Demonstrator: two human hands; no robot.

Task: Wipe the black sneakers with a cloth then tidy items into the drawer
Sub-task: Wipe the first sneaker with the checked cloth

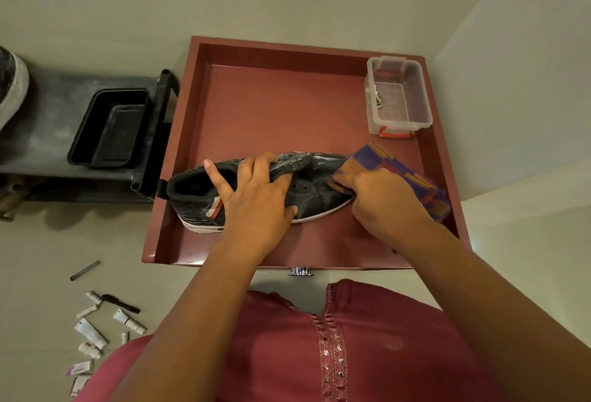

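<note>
Inside the red drawer (pixel 243 107), hands grip sneaker (pixel 313 193) and cloth (pixel 399 171) above pale floor (pixel 96 17).

- The floor (pixel 96 1) is pale, smooth and beige, lit softly and evenly from above.
- A lighter wall (pixel 527 65) rises on the right, and its corner runs up toward the top edge.
- On the left stands a low dark grey shelf (pixel 41 120), dusty on top, with a black post frame (pixel 153 133).
- A black rectangular tray (pixel 110 128) sits on that shelf.
</note>
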